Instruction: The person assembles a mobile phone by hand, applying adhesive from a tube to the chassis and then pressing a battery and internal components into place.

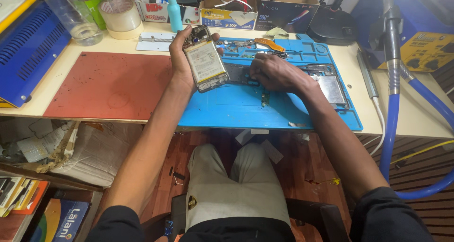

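Phone body [206, 60] with exposed battery is held above the blue mat [246, 107], clasped in the left hand [182, 55]. Flat dark part [239, 74] on the mat is pressed by the right hand [276, 71], whose grip is hidden. Small loose pieces could be knocked off.

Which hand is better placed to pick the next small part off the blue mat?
Probably the right hand: it rests on the blue mat among the loose parts, fingers down. The left hand is occupied gripping the opened phone, raised off the mat.
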